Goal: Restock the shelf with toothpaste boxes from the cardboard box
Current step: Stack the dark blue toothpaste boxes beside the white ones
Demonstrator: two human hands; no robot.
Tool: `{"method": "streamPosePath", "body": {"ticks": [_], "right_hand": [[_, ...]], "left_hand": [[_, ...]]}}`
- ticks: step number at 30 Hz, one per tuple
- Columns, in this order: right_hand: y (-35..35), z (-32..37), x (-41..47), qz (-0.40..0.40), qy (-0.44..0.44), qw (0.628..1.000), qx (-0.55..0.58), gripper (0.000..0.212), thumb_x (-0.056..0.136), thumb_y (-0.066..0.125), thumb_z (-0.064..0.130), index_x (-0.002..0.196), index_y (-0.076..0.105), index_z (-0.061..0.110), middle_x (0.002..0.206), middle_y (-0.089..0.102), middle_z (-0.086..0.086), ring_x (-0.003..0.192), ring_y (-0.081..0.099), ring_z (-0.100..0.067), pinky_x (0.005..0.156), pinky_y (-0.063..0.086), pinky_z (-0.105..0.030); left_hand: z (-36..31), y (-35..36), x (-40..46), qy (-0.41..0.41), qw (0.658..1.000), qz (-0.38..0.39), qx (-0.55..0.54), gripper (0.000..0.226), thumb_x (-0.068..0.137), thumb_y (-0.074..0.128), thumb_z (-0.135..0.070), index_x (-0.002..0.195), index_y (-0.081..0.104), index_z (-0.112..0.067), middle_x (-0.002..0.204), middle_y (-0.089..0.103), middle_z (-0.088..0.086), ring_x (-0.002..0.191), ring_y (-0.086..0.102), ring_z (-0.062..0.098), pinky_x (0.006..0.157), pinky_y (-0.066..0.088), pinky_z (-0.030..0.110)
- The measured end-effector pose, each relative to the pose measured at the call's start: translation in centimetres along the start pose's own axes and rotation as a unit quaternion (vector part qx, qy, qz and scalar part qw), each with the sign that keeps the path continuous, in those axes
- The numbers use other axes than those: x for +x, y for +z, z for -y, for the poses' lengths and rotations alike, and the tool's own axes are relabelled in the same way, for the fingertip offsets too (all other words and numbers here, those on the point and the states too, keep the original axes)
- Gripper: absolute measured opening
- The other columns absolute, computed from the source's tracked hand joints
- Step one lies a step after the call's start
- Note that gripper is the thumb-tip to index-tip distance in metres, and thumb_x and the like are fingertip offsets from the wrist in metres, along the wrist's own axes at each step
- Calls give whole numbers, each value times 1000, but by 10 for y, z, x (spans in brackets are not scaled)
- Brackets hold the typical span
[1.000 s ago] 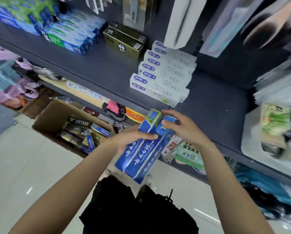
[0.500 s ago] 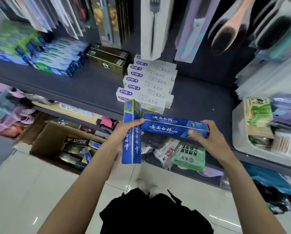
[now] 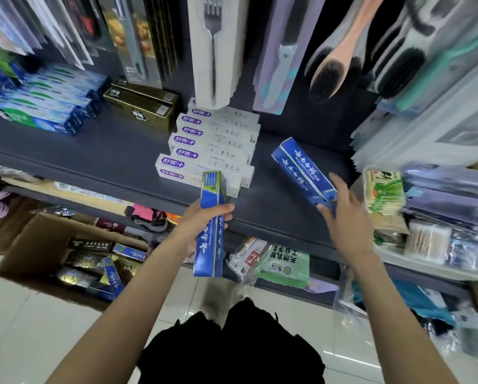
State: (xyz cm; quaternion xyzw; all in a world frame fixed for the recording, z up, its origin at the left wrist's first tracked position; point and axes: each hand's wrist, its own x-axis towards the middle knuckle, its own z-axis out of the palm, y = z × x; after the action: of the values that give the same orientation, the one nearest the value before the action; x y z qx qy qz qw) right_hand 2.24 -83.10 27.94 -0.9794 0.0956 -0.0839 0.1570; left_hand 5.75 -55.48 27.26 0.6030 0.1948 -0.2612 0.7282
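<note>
My right hand (image 3: 343, 217) pinched two long blue toothpaste cartons (image 3: 304, 171) right of centre, over the dark grey shelf board (image 3: 115, 153). My left hand (image 3: 201, 220) gripped another blue carton (image 3: 211, 231) upright, centre. Best laid flat beside the white stack (image 3: 210, 145), ends flush.

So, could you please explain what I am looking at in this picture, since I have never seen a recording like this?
There is no robot here. A person wears a camera on the head, so you look forward and down along both arms at a shop shelf. The left hand grips an upright blue toothpaste box. The right hand holds what looks like two more blue boxes over the shelf, to the right of a stack of white toothpaste boxes. Gold boxes and blue-green boxes lie further left. The cardboard box on the floor still holds stock.
</note>
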Motion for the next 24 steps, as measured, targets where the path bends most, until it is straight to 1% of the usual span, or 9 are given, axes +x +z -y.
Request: {"method": "streamPosePath", "body": {"ticks": [4,8,11,14,16,17,19,21,24], "right_hand": [[29,-18,77,30,-8,994,-107,54,94,52,20,144,31,29,123,47,-14,109,46,-37,75,47,-46],[66,-36,141,49,-42,991,-118,57,92,48,3,140,35,30,135,36,-9,115,36,-38,68,50,-44],[79,-43,174,53,-42,989,-128,62,89,46,-7,140,35,27,141,31,-11,120,32,-42,80,50,-51],[90,-46,192,31,-32,984,-170,57,89,45,-4,139,39,21,147,27,-13,132,23,-43,105,25,-66],[90,-40,189,23,-20,987,-160,54,87,52,2,137,43,18,150,23,-11,138,16,-39,107,11,-67],[87,-34,181,16,-19,992,-122,52,87,55,7,137,44,16,150,24,-12,138,18,-38,109,11,-63],[75,-14,146,17,-32,998,47,44,90,58,16,133,50,11,145,34,-14,133,29,-36,112,19,-47],[57,11,95,65,-65,967,236,33,92,58,19,125,58,13,132,47,-10,125,42,-27,110,29,-34],[31,44,23,167,-97,912,362,30,92,60,19,118,58,32,119,52,12,115,52,-8,102,40,-28]], "left_hand": [[4,20,6,4,999,-23,-36,29,81,72,-15,107,61,-8,91,69,10,79,68,15,66,57,22],[1,38,10,23,997,-33,-65,36,83,70,-16,115,58,-4,89,67,9,77,66,15,63,56,21],[4,44,14,44,996,-48,-55,39,82,71,-19,116,58,-4,90,68,8,76,66,15,67,57,22],[9,47,15,59,995,-58,-49,38,83,70,-22,115,57,-6,92,68,9,76,67,14,71,57,24],[9,50,13,54,994,-68,-58,35,86,66,-33,110,58,-9,94,68,10,77,67,16,76,56,30],[8,52,14,45,994,-71,-73,34,89,60,-40,105,59,-9,92,68,9,76,67,17,76,55,31],[4,56,17,20,989,-68,-126,42,94,45,-49,99,61,-10,85,69,6,72,67,18,74,54,33],[1,59,22,9,980,-53,-191,45,97,38,-49,102,61,-10,86,69,7,71,68,20,73,54,34],[1,62,24,5,970,-3,-241,53,96,35,-52,106,62,-8,89,70,7,73,70,17,68,55,31]]}}
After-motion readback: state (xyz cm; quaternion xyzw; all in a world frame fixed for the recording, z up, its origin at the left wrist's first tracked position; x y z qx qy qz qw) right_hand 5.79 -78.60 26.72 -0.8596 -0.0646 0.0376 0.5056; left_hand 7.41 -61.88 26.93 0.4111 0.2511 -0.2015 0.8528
